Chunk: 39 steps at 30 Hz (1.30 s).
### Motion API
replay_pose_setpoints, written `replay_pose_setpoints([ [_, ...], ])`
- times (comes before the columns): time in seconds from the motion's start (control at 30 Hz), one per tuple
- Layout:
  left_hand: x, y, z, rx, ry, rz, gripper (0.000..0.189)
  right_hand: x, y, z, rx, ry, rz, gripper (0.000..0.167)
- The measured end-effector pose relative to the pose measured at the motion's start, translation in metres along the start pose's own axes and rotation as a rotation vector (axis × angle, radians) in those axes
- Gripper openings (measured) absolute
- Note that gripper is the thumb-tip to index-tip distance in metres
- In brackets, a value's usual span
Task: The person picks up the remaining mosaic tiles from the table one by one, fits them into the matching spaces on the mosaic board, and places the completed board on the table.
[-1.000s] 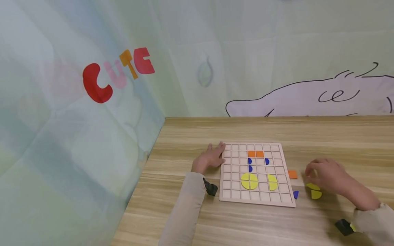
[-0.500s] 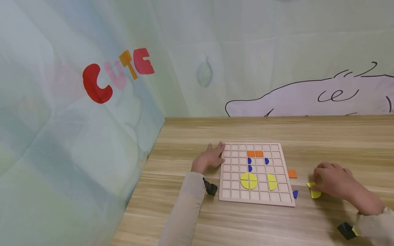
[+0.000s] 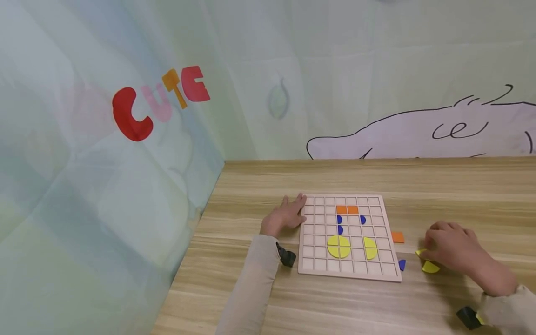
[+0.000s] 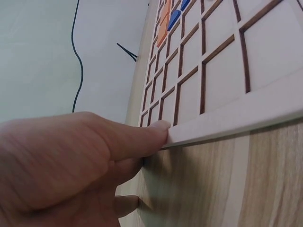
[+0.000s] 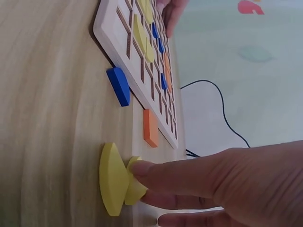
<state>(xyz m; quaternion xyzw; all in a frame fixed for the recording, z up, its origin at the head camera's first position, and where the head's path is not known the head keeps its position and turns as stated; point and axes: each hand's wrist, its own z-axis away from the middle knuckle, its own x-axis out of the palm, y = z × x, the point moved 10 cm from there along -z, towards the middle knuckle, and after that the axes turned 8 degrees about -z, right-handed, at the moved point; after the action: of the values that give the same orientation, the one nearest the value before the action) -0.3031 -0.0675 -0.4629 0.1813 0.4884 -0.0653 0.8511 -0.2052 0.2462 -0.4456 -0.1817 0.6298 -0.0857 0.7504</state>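
A square pale wooden grid board (image 3: 320,265) lies on the table. Set in it are two orange squares (image 3: 347,210), three small blue pieces (image 3: 340,219), a yellow circle of quarter pieces (image 3: 338,246) and a yellow half circle (image 3: 370,248). My left hand (image 3: 284,217) touches the board's left edge, its thumb (image 4: 151,135) resting on the rim and its fingers extended. Right of the board, my right hand (image 3: 454,246) pinches a yellow quarter-circle piece (image 5: 135,187) between thumb and finger, low over the table. A second yellow quarter-circle piece (image 5: 113,179) lies against it.
An orange piece (image 3: 398,237) and a blue piece (image 3: 402,264) lie loose along the board's right edge. Printed cloth walls (image 3: 268,93) stand behind and left of the wooden table (image 3: 335,307).
My right hand has come down a little rightward onto the yellow pieces and now pinches one. The nearer yellow piece has turned slightly. My left hand stays put.
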Motion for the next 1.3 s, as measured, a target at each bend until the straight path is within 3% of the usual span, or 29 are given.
replay_pose_setpoints([
  [0.43, 0.001, -0.001, -0.002, -0.002, 0.002, -0.006, 0.064, 0.0, -0.01, 0.006, 0.009, 0.041, 0.04, 0.026],
  [0.97, 0.002, -0.002, -0.002, 0.007, -0.009, -0.012, 0.064, 0.0, -0.012, 0.008, -0.055, 0.077, -0.026, 0.021],
  [1.3, 0.002, -0.002, -0.002, 0.012, -0.013, -0.002, 0.064, 0.002, -0.012, 0.008, -0.065, 0.106, -0.011, 0.021],
])
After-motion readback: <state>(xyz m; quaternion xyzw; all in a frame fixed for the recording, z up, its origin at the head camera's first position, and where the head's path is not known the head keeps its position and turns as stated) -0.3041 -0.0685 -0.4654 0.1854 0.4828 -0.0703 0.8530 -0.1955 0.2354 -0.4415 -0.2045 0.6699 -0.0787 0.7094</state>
